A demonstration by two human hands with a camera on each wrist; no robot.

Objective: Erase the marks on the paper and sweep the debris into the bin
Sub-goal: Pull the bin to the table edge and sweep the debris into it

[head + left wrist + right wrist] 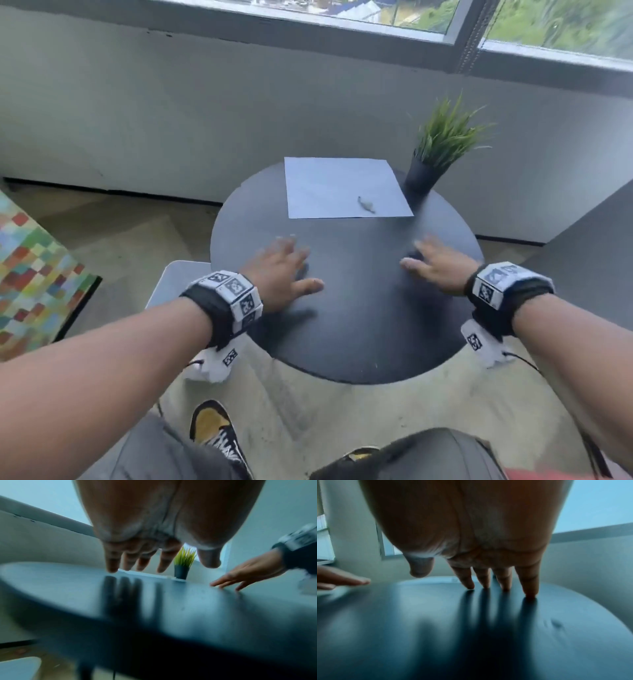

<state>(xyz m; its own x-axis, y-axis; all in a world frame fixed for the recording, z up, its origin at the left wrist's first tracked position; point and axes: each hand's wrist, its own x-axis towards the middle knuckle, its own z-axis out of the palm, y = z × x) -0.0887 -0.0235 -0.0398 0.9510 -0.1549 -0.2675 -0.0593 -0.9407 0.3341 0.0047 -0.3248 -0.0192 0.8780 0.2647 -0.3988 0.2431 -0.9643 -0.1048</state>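
Note:
A white sheet of paper (335, 185) lies on the far half of a round black table (359, 325). A small grey lump (366, 205) sits near the sheet's front right corner; it is too small to tell what it is. No marks show on the paper. My left hand (284, 265) hovers palm down over the table's left side, fingers straight and spread, holding nothing. My right hand (433, 265) is on the right side, also empty. Its fingertips (529, 595) touch the tabletop. Both hands are short of the paper's front edge (436, 580).
A green plant in a black pot (426, 171) stands at the paper's right corner. A pale grey object (178, 277) sits low beside the table's left edge. A colourful checked cushion (30, 274) is far left. A wall and window lie behind.

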